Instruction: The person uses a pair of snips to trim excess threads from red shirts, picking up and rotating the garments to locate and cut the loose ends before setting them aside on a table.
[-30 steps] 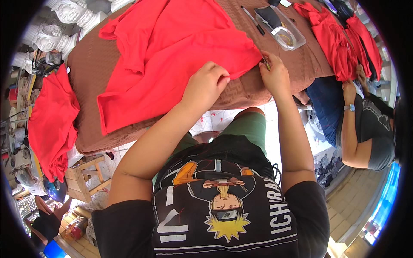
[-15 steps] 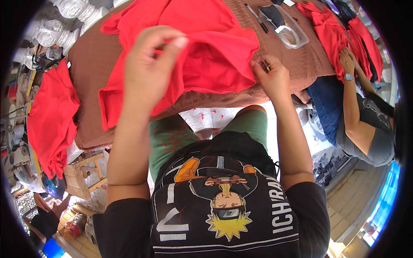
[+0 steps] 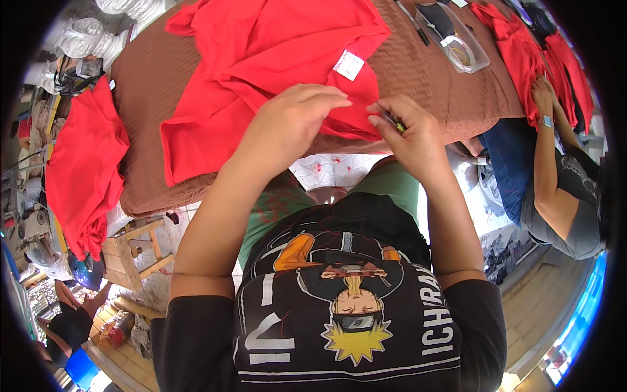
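Observation:
A red garment (image 3: 261, 65) with a white label (image 3: 349, 65) is spread over the brown padded table in front of me. My left hand (image 3: 290, 127) is over its near edge, thumb and fingers drawn together and pointing right; anything between the fingertips is too small to make out. Close by on the right, my right hand (image 3: 408, 134) grips a small dark tool (image 3: 393, 120) with a yellow part, mostly hidden by the fingers. The fingertips of both hands nearly meet, with a narrow gap between them.
A clear plastic box (image 3: 460, 49) and a black pen (image 3: 418, 29) lie at the back right of the brown padded table (image 3: 424, 78). Another person's hand (image 3: 542, 95) rests on red cloth (image 3: 516, 52) further right. More red fabric (image 3: 85, 170) hangs at the left, above a wooden stool (image 3: 127, 261).
My left hand has come down and right, toward my right hand. The raised fold of the red garment now lies flatter, and its white label shows. The dark tool is more visible.

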Available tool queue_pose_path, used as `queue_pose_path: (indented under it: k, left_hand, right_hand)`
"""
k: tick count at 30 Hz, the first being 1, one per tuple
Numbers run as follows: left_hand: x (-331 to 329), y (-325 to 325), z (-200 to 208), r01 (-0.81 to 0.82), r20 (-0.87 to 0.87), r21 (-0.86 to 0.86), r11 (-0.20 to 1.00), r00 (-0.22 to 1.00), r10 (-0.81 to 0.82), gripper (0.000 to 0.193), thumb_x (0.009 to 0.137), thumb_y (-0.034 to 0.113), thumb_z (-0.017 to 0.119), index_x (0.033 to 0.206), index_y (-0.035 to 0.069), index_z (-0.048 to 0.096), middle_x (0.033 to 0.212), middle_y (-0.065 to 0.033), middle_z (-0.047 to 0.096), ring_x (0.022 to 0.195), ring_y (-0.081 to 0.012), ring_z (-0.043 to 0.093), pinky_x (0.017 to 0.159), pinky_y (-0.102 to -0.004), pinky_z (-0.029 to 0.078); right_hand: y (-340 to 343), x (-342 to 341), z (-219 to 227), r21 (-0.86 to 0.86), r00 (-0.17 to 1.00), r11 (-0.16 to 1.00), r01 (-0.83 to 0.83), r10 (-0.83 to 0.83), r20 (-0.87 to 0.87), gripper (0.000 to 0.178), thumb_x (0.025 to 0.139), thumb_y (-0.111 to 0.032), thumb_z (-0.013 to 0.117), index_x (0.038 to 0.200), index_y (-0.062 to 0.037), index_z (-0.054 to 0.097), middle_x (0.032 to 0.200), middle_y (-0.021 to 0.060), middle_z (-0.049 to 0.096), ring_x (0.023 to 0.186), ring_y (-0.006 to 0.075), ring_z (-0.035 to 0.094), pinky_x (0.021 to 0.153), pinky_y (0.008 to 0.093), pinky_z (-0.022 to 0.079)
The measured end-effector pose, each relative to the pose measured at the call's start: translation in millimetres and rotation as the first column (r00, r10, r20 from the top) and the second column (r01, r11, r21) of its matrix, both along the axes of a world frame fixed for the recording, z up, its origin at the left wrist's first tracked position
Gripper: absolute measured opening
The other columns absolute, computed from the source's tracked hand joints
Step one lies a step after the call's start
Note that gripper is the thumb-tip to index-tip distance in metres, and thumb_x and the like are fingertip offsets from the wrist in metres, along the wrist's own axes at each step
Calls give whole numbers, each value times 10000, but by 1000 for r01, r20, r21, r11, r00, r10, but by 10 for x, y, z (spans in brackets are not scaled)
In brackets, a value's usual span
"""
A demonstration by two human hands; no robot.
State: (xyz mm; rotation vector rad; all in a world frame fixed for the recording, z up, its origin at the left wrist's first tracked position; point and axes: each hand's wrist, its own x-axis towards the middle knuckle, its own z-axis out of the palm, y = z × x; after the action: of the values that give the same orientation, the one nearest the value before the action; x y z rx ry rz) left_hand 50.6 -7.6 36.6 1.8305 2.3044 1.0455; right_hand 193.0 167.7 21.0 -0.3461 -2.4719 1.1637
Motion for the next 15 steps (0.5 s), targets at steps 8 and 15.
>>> queue_pose_path:
  k: [8, 15]
  left_hand:
    - [58, 178, -400, -23, 124, -135, 991, 991, 40, 232, 844, 62, 644, 1070, 87, 689, 1126, -66, 596, 993, -248, 608, 836, -348, 508]
    - [-26, 90, -297, 43, 238, -136, 990, 971, -10, 185, 821, 77, 686, 1005, 79, 703, 1092, -64, 594, 953, -198, 612, 786, -312, 505]
  right_hand:
    - [16, 136, -289, -3, 995, 999, -38, 38, 90, 271, 782, -109, 727, 1021, -28, 628, 957, 152, 662, 865, 328, 657, 734, 397, 515]
    - [40, 144, -210, -31, 986, 998, -53, 57, 158, 300, 785, -152, 738, 1031, -18, 631, 963, 148, 670, 869, 319, 660, 741, 387, 515]
